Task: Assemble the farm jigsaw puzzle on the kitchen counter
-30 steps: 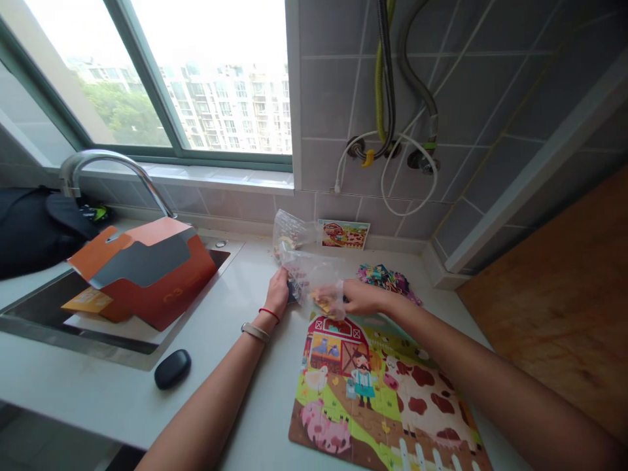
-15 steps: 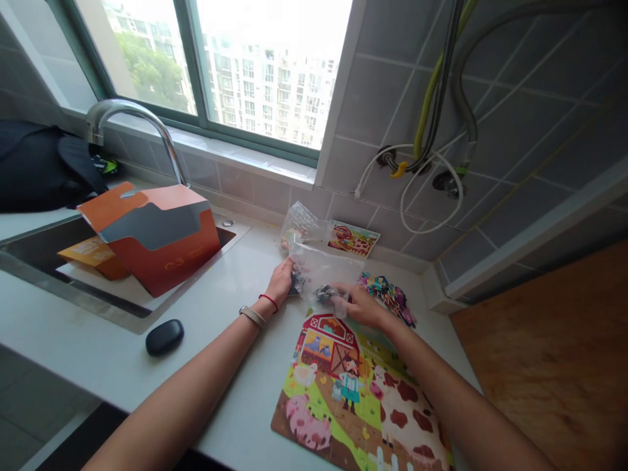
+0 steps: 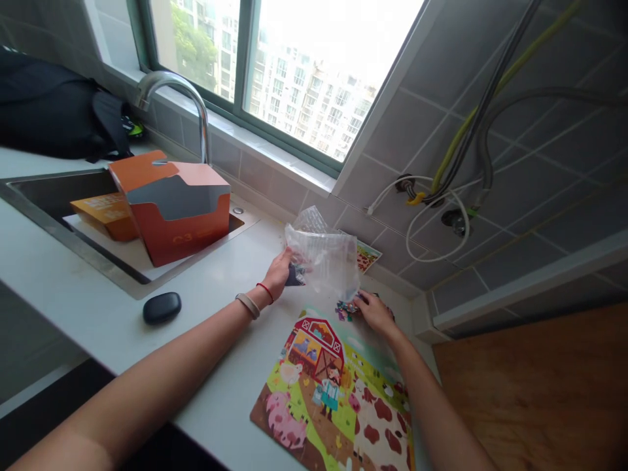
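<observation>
My left hand [image 3: 279,272] is closed on the left edge of a clear plastic bag [image 3: 326,258], which hangs spread above the counter. Beside its fingers is a dark blue flat thing [image 3: 295,275], partly behind the bag. My right hand [image 3: 375,314], fingers curled, is at the colourful puzzle pieces [image 3: 346,309] by the bag's lower right corner; it covers much of the pile, and what its fingertips hold is hidden. Nearer me lies a farm puzzle [image 3: 333,399] with a barn, a cow and pigs, its pieces joined.
A farm picture card [image 3: 367,256] and crumpled bubble wrap [image 3: 311,220] are by the wall. An orange box [image 3: 181,226] sits over the sink [image 3: 132,284] below the tap [image 3: 203,124]. A black oval case [image 3: 161,307] is on the counter [image 3: 216,353]. A black bag [image 3: 53,111] lies far left.
My right hand has left the dark pieces at the bag and moved right to the puzzle-piece pile. The plastic bag now hangs more spread out, still in my left hand. The view has tilted.
</observation>
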{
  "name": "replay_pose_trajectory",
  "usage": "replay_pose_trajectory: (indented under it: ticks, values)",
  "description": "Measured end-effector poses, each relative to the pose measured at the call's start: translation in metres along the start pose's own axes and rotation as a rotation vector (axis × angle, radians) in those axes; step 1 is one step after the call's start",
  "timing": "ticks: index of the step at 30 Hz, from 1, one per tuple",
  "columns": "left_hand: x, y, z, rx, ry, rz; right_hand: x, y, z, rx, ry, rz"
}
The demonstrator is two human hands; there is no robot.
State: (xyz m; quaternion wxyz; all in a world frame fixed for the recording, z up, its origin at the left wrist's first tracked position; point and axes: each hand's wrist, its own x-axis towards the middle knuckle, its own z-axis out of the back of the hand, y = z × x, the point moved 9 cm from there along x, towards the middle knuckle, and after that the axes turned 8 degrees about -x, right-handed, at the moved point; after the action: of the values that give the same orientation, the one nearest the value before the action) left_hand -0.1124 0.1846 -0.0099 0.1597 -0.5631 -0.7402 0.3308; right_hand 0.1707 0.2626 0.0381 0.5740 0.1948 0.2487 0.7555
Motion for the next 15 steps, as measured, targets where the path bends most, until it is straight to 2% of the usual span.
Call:
replay_pose_trajectory:
  ticks: [3, 6, 8, 10, 12, 15]
  values:
    - [-0.007, -0.002, -0.01, -0.051, 0.05, 0.046, -0.011, 0.016, 0.008, -0.149, -0.052, 0.055]
    - [-0.014, -0.002, -0.023, -0.104, 0.165, 0.083, -0.023, 0.047, 0.032, -0.257, -0.203, 0.185]
    - [-0.018, -0.003, -0.03, -0.1, 0.235, 0.082, -0.032, 0.065, 0.054, -0.187, -0.355, 0.219]
    - [-0.019, -0.003, -0.033, -0.07, 0.278, 0.073, -0.038, 0.079, 0.067, -0.066, -0.428, 0.227]
    - [-0.02, -0.002, -0.037, -0.033, 0.304, 0.046, -0.039, 0.098, 0.059, -0.003, -0.32, 0.289]
    - [-0.024, -0.002, -0.043, 0.024, 0.347, -0.03, -0.039, 0.12, 0.025, -0.018, -0.028, 0.376]
